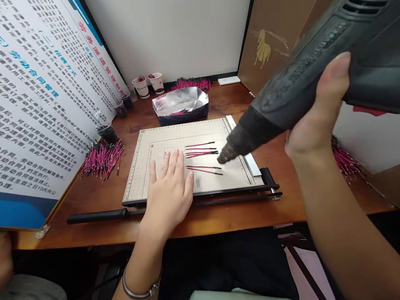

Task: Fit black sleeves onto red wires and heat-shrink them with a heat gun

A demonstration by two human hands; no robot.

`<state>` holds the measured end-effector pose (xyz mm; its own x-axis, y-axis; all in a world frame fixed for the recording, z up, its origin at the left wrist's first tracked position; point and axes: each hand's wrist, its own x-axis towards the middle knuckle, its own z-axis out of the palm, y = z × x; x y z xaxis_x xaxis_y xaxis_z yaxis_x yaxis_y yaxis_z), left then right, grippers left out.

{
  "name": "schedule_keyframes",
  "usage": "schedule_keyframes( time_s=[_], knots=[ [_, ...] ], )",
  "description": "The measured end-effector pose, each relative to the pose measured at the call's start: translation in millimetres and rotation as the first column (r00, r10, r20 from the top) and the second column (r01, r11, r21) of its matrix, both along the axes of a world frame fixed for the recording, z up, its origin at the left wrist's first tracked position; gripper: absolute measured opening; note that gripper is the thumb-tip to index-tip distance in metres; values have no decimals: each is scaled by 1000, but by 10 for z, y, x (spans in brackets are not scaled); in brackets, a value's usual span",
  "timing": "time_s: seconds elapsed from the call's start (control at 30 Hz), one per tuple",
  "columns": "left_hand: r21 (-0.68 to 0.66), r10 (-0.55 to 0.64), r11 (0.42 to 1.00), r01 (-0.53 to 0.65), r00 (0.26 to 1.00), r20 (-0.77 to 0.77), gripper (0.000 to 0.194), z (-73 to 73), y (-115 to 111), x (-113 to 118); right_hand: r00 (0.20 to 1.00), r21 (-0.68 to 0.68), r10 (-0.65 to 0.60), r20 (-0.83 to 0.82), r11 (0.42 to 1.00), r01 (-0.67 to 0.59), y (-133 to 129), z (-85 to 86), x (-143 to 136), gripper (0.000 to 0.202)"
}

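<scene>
- Tray [183, 117], cups [141, 88]: far.
- Pile [101, 159]: left.
- Lever [97, 216]: near, along board [197, 130].
- Right hand [313, 128]: curled round gun [284, 89], nozzle [235, 145] by wires' [202, 154] right ends.
- Left hand [170, 187]: flat on board, fingers slightly spread, at wires' left ends.
- Wires: red, black-tipped, on board.

The right edge cuts off the heat gun [307, 63].

The counter [240, 219] is of brown wood, smooth and glossy. The heat gun [278, 68] looks like matt dark plastic.
</scene>
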<state>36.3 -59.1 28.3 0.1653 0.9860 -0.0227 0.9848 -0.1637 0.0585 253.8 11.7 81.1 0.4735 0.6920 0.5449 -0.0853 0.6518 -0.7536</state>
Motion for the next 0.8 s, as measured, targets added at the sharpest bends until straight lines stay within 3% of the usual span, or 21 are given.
schedule_keyframes(
  time_s=[0.1, 0.2, 0.4, 0.5, 0.6, 0.7, 0.8],
  knots=[
    [-67, -34, 997, 33, 999, -11, 63, 25, 177, 88, 992, 79, -123, 40, 990, 120, 175, 8, -9, 29],
    [-101, -100, 990, 97, 995, -22, 63, 42, 373, 177, 989, 56, -149, 16, 987, 148, 264, 10, 0, 24],
    [-94, -68, 993, 68, 998, 5, 65, -17, 617, 270, 981, 32, -151, -123, 987, 156, -36, 32, -12, 25],
    [-95, -45, 994, 47, 999, 27, 65, -32, 627, 280, 984, 13, -109, -141, 994, 112, -62, 28, -31, 28],
    [-103, -44, 994, 48, 998, 40, 63, -25, 564, 269, 974, 25, -172, -149, 984, 178, 103, -3, -59, 16],
    [-119, -51, 991, 57, 997, 53, 62, -13, 463, 230, 975, 24, -201, -95, 979, 204, 280, -41, -71, 17],
    [-83, -51, 995, 57, 996, 69, 62, 18, 323, 162, 970, 9, -206, -131, 978, 209, 294, -41, -60, 17]
  ],
)
